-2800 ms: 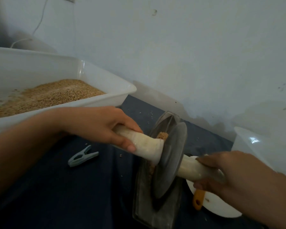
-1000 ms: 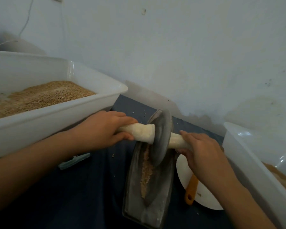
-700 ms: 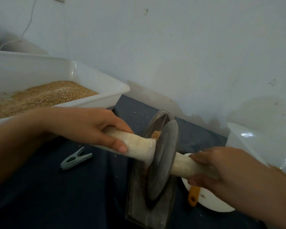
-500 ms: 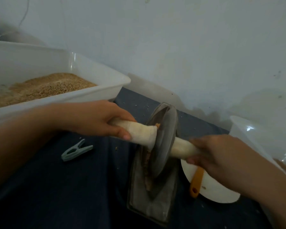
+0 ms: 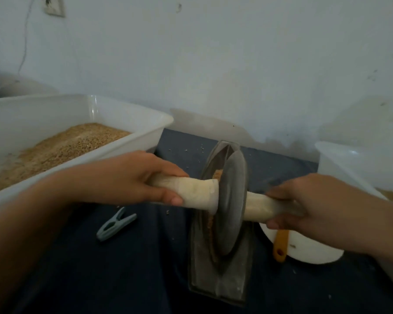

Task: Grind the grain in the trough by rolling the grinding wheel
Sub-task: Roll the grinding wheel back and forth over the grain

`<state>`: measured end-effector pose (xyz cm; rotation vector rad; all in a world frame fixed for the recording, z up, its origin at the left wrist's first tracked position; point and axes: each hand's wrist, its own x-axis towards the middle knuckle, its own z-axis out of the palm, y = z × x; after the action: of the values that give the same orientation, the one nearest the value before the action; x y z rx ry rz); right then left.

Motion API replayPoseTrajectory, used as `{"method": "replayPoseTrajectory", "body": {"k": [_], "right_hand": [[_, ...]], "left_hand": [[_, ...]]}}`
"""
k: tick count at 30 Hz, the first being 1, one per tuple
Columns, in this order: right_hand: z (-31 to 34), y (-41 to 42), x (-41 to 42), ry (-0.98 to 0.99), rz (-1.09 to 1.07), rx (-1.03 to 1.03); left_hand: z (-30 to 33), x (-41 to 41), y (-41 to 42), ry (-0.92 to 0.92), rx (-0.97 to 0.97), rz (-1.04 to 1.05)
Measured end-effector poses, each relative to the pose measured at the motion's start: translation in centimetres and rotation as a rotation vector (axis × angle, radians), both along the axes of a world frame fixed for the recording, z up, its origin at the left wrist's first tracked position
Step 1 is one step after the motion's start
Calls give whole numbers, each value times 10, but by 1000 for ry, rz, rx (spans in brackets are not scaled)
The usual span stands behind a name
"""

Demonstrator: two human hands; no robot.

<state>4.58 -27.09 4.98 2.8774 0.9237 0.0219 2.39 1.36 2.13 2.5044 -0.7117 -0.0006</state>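
left hand (image 5: 132, 177), right hand (image 5: 309, 200): each wrapped round a pale handle of grey disc grinding wheel (image 5: 230, 205), centre frame, standing in metal trough (image 5: 218, 275) over tan grain (image 5: 217, 174).

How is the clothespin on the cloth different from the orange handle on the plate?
The clothespin is grey-green and lies on the dark cloth, left of the trough. The orange handle lies on the white plate, right of the trough, its upper end hidden behind the right hand. Neither is held.

grey grinding wheel (image 5: 230, 205) upright in trough (image 5: 216, 284) — grain (image 5: 217, 173) beneath
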Motion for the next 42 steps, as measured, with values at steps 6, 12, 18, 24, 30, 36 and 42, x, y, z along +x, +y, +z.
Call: {"method": "replayPoseTrajectory", "body": {"k": [6,12,18,24,30,36,42], "right_hand": [[-10,1,11,-31,-69,58],[-35,18,38,-373,-86,69],[-16,12,16,-170,-42,-16],[10,1,-17,55,4,-20],[-30,15,28,-261,-74,87],[-33,15,34,-331,-33,41],[1,6,-8,-51,13,-48]], "left_hand": [[-9,9,-6,-198,60,83],[-39,32,-12,-350,57,275],[-16,16,-5,-166,-16,115],[2,0,6,6,-15,-69],[-29,25,-8,-278,11,193],[-33,33,-10,-314,5,206],[-10,9,7,-152,-21,-8]]}}
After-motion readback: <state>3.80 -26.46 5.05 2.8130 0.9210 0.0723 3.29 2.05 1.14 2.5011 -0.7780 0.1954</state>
